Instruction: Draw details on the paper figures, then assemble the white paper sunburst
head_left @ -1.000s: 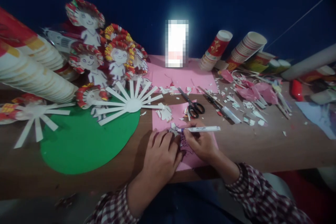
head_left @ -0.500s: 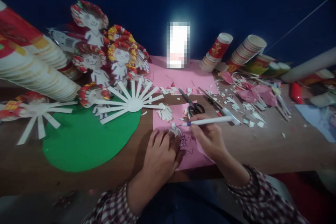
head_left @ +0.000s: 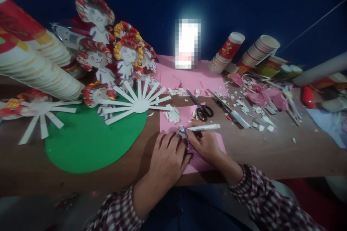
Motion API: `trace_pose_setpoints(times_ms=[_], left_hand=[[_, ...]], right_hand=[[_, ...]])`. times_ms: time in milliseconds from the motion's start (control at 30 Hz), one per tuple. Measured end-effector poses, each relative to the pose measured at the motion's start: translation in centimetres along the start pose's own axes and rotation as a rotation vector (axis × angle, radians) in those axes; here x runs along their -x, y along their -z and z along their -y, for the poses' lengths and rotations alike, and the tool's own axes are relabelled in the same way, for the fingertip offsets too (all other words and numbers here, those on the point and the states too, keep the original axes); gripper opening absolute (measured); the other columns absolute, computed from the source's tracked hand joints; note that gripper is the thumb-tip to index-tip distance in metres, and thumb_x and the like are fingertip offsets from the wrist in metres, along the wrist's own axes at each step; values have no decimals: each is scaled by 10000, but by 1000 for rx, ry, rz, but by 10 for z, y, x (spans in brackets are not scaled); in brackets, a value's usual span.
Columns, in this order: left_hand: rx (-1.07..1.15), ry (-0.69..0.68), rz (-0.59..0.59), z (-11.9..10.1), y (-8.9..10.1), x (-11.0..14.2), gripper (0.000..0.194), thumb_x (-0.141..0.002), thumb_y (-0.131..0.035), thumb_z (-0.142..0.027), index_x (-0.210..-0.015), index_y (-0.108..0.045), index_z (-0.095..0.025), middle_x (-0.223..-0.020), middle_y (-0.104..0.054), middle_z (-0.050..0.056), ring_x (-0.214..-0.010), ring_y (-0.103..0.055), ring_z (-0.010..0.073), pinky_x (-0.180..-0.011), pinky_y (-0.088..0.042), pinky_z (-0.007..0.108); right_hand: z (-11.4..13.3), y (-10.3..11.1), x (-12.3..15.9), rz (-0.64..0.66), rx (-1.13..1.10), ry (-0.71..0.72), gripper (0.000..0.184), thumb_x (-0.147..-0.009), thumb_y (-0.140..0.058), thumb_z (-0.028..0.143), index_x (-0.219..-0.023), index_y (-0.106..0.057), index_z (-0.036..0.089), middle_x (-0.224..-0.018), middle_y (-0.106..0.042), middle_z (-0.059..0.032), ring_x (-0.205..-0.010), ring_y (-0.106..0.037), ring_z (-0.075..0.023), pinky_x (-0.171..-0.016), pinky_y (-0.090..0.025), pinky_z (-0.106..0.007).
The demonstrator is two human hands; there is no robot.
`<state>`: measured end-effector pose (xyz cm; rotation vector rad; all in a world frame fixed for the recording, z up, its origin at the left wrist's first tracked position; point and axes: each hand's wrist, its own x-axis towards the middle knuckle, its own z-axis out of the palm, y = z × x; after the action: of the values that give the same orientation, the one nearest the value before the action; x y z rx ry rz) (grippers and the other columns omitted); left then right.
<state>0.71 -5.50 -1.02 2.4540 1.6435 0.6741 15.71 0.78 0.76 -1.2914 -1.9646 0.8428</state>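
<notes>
My right hand (head_left: pixel 206 144) is closed round a white marker (head_left: pixel 204 127) with a purple tip end, held nearly level. Its tip meets a small white paper cutout (head_left: pixel 181 130) lying on pink paper (head_left: pixel 217 169). My left hand (head_left: pixel 168 157) lies flat over the cutout's lower part, fingers stretched out and pressing it down; much of the cutout is hidden beneath. Purple pen marks show on the pink paper between the hands. Just beyond are another white paper cutout (head_left: pixel 172 115) and black-handled scissors (head_left: pixel 202 108).
At left, a white paper strip fan (head_left: pixel 140 105) overlaps a green sheet (head_left: pixel 94 148). Behind stand paper dolls (head_left: pixel 99 59) and tilted stacks of paper cups (head_left: pixel 48 72). More cups (head_left: pixel 260 48), a utility knife (head_left: pixel 238 117) and scraps (head_left: pixel 261 126) lie right. A pixelated bright screen (head_left: pixel 187 43) stands behind.
The marker lifted slightly and swung right half a second ago; it is now back down at the cutout's upper part. My left hand has stayed in place on the cutout.
</notes>
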Motion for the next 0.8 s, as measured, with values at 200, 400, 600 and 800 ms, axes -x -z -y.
trace_pose_setpoints(times_ms=[200, 400, 600, 800], left_hand=[[-6, 6, 17, 0, 0, 0, 335, -869, -544, -378, -1103, -624, -153, -1144, -623, 111, -1150, -506, 292, -1071, -309, 506], [-4, 4, 19, 0, -1, 0, 348, -869, -547, -383, -1119, -620, -152, -1162, -616, 117, -1170, -494, 296, -1080, -299, 508], [-4, 7, 22, 0, -1, 1, 330, -872, -539, -379, -1097, -629, -155, -1157, -619, 114, -1159, -501, 295, -1079, -297, 504], [1, 11, 28, 0, 0, 1, 325, -874, -536, -377, -1094, -627, -155, -1151, -622, 107, -1155, -505, 292, -1078, -298, 501]], right_hand=[[0, -1, 0, 47, 22, 11, 114, -880, -492, 233, -790, -556, 203, -716, -608, -5, -637, -550, -132, -627, -425, -243], [-2, -2, 0, 44, 25, 5, 94, -872, -498, 233, -814, -566, 203, -728, -620, -9, -641, -552, -134, -631, -434, -247], [-2, -2, 0, 57, 34, 6, 102, -880, -499, 240, -809, -560, 202, -712, -614, -6, -615, -541, -127, -609, -427, -240], [-1, -3, -1, 55, 33, 3, 94, -878, -504, 239, -810, -557, 204, -721, -610, -10, -635, -559, -136, -622, -431, -246]])
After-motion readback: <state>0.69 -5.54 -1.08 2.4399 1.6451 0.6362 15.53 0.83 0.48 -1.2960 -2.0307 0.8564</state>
